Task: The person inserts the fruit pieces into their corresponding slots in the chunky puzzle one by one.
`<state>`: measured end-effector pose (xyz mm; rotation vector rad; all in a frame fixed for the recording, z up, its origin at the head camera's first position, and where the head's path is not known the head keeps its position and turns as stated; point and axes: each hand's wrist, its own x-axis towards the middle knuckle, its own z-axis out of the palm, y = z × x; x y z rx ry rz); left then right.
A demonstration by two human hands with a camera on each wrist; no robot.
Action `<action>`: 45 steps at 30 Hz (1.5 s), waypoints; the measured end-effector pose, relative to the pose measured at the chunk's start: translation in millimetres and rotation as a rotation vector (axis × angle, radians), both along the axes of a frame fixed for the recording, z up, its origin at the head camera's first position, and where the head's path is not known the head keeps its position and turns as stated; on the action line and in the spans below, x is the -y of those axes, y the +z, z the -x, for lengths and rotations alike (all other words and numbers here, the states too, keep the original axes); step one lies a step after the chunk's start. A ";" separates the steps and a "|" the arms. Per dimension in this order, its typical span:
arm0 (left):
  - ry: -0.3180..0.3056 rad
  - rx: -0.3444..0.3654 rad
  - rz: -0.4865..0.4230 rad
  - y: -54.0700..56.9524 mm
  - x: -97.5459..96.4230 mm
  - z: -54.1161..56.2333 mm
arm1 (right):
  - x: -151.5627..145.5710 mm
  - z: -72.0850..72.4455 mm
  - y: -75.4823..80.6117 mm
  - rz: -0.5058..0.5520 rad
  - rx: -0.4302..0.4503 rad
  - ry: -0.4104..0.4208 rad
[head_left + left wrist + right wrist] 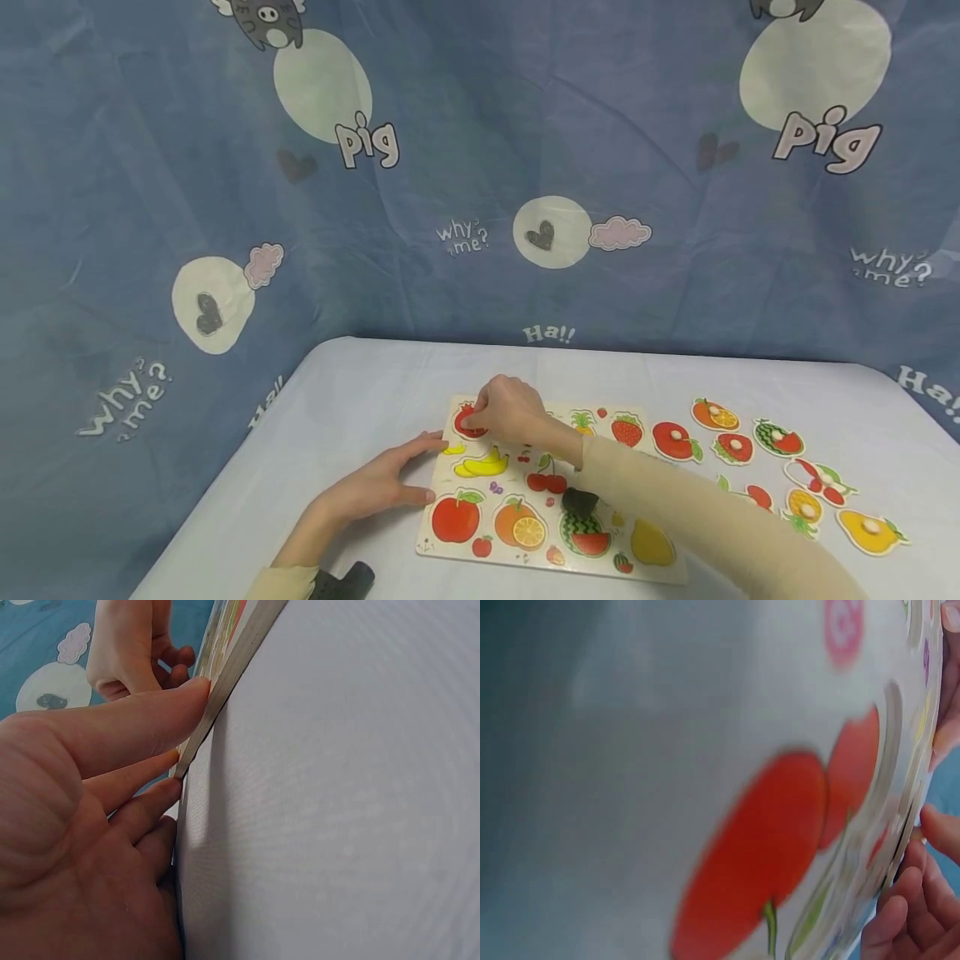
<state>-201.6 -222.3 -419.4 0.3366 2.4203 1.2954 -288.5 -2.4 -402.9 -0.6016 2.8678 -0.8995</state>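
Note:
A white fruit puzzle board [551, 560] lies on the table, with pictures of bananas, cherries, an apple, an orange and a watermelon. At its far left corner my right hand [513, 410] pinches a red pomegranate piece [470, 422], which overlaps the corner in the head view. In the right wrist view, finger and thumb close around a small knob [918, 834] right at the board's surface. My left hand [375, 483] touches the board's left edge, fingers extended and spread. Its thumb [150, 724] presses against the edge in the left wrist view.
Several loose knobbed fruit pieces lie right of the board, among them an orange [714, 414], a watermelon [778, 438], a pineapple [801, 512] and a yellow fruit [870, 532]. My right sleeve [675, 500] crosses the board's right side. A blue printed curtain [450, 292] hangs behind the table.

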 end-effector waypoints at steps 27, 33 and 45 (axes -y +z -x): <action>0.007 0.018 -0.013 -1.1 1.4 2.7 | -7.2 8.6 5.4 -0.007 0.035 0.123; 0.011 0.025 -0.007 -2.1 0.6 3.2 | -7.6 10.3 4.4 0.003 0.040 0.132; 0.000 0.017 -0.011 -4.4 1.1 4.4 | -10.6 16.0 1.7 0.035 0.042 0.189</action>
